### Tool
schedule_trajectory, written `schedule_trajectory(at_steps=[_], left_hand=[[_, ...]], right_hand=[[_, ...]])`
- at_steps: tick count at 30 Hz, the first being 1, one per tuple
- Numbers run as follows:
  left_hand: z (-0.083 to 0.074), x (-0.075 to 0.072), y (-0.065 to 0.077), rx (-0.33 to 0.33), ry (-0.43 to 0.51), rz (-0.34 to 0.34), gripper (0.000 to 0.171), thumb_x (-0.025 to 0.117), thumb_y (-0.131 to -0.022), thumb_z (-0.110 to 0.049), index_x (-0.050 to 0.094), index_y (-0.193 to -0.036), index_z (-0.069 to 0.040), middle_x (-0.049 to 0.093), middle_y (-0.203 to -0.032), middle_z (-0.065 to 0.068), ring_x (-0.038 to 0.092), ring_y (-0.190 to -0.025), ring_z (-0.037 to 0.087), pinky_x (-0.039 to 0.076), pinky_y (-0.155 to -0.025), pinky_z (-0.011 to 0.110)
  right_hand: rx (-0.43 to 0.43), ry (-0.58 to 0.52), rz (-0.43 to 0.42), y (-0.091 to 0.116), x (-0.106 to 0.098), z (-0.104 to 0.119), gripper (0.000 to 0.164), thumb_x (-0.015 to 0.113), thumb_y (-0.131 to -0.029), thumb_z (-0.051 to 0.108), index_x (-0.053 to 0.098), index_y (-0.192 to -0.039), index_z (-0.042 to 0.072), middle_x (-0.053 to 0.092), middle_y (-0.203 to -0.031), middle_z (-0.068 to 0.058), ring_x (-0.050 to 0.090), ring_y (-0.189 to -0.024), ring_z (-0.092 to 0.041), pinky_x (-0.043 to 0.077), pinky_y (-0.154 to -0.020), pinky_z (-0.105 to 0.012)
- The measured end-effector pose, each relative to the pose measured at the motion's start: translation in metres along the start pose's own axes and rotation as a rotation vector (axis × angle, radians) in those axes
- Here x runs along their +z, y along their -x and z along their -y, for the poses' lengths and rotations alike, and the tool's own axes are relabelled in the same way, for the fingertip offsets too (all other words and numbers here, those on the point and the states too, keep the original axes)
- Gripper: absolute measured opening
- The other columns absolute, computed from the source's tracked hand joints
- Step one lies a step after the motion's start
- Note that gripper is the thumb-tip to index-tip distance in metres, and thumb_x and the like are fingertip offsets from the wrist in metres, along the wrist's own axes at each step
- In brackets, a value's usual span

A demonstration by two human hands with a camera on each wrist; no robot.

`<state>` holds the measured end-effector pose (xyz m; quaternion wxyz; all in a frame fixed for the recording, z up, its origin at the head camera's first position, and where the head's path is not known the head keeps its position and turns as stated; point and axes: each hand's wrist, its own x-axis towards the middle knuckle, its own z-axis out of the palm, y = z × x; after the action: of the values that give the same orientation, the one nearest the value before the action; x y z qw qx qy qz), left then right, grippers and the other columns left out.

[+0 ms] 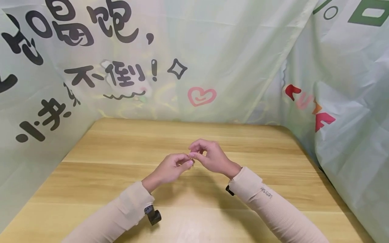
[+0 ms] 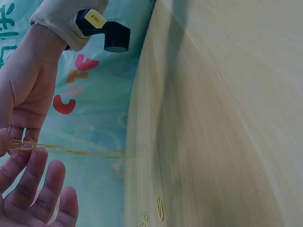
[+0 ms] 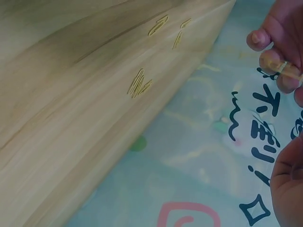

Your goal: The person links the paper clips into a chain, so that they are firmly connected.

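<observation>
Over the middle of the table, my left hand [image 1: 171, 167] and right hand [image 1: 215, 158] meet at the fingertips. Thin gold paper clips [image 2: 22, 145] sit between them, largely covered by the fingers. The left thumb and forefinger pinch the clips from below, its other fingers loosely bent in the left wrist view. From the opposite side the right thumb and fingers pinch at the same spot. A chain of linked gold paper clips [image 2: 78, 152] runs out from the fingers toward the tabletop, blurred at its far end.
Loose gold paper clips [image 3: 138, 84] lie on the wooden table [image 1: 121, 145], more of them [image 3: 158, 25] close by. Printed cloth sheets [image 1: 231, 50] hang behind the table and along both sides. Each sleeve cuff carries a small black camera [image 1: 154, 216].
</observation>
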<state>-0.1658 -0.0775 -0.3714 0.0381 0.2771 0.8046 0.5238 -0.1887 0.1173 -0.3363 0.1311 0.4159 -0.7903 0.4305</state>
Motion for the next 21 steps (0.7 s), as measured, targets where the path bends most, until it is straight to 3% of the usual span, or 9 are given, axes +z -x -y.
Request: schedule_trajectory(at_steps=[8,13,18,21], left_hand=[[0.004,0.0,0.001,0.003,0.01,0.006,0.023,0.055,-0.1,-0.016,0.064,-0.083,-0.003,0.063,-0.08,0.01,0.057,-0.073,0.03,0.048,-0.065,0.03],[0.004,-0.004,0.003,-0.006,0.0,0.01,0.026,0.053,-0.101,-0.017,0.064,-0.083,-0.002,0.062,-0.078,0.005,0.054,-0.068,0.02,0.047,-0.064,0.029],[0.004,-0.008,0.005,-0.037,0.023,0.008,0.027,0.051,-0.102,-0.019,0.064,-0.087,0.0,0.064,-0.084,0.013,0.058,-0.074,0.028,0.049,-0.067,0.031],[0.003,-0.009,0.006,-0.044,0.036,0.002,0.027,0.05,-0.103,-0.018,0.063,-0.087,0.0,0.064,-0.084,0.011,0.059,-0.077,0.033,0.05,-0.067,0.032]], right_hand=[[0.004,-0.006,-0.002,-0.003,0.006,-0.001,0.007,0.068,-0.089,-0.001,0.068,-0.095,0.0,0.069,-0.082,-0.005,0.061,-0.066,-0.012,0.051,-0.059,-0.029],[0.023,-0.006,-0.007,-0.005,0.006,-0.004,0.005,0.064,-0.093,0.003,0.067,-0.096,0.001,0.068,-0.082,-0.005,0.061,-0.066,-0.014,0.049,-0.058,-0.028],[0.114,0.017,0.017,-0.007,0.01,-0.015,0.007,0.062,-0.094,0.003,0.067,-0.098,0.0,0.067,-0.083,-0.006,0.06,-0.066,-0.013,0.05,-0.059,-0.027],[0.194,0.064,0.086,-0.008,0.012,-0.027,0.008,0.062,-0.094,0.004,0.067,-0.099,0.0,0.068,-0.084,-0.004,0.059,-0.069,-0.012,0.051,-0.062,-0.027]])
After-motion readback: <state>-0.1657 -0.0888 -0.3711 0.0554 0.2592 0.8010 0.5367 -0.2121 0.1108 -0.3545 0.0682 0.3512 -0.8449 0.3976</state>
